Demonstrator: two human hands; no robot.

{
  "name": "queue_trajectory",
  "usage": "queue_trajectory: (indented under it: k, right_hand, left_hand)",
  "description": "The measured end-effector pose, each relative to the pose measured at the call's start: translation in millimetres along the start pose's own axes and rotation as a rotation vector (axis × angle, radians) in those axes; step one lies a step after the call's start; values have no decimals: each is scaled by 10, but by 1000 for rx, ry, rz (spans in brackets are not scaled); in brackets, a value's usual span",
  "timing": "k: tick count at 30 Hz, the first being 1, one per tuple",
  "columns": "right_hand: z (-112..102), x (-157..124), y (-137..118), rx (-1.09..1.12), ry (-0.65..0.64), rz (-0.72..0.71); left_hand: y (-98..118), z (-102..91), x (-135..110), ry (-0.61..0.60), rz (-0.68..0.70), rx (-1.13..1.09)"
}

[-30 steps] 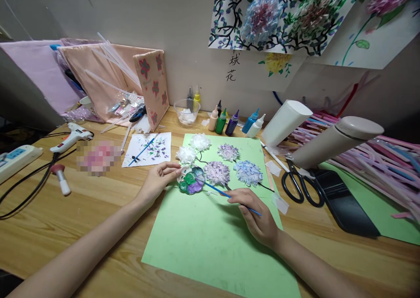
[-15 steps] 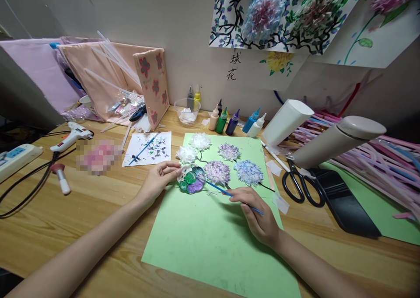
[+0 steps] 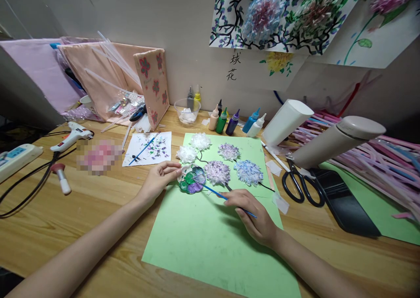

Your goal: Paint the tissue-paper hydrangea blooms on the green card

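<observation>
The right hand [image 3: 252, 215] grips a thin blue paintbrush [image 3: 215, 192], its tip reaching left over a round, scalloped palette [image 3: 188, 187] smeared with green and purple paint. The palette sits between the hands, over a light green paper sheet [image 3: 213, 241]; the left hand [image 3: 160, 177] pinches its left rim. Just beyond are fluffy white, lilac and blue flowers [image 3: 217, 172]. Farther back stand small squeeze bottles [image 3: 221, 123]. On the wall, a white sheet [image 3: 251, 77] bears black characters reading "球花".
</observation>
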State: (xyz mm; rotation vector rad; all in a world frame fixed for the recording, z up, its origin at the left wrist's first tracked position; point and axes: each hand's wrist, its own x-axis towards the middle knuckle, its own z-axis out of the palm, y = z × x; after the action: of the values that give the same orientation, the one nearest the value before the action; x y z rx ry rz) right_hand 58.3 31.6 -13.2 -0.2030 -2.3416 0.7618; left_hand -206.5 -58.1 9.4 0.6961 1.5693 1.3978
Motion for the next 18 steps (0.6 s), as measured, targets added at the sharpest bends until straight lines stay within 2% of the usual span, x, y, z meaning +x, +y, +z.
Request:
queue_trajectory:
  k: [8, 15, 18]
  right_hand:
    - [-7, -33, 2, 11, 101, 35]
    - [-2, -31, 10, 4, 14, 19]
    - [4, -21, 12, -10, 32, 37]
  left_hand:
    - [-20, -21, 6, -10, -5, -16]
    - [-22, -7, 13, -12, 4, -13]
    - [-22, -9, 14, -8, 4, -13]
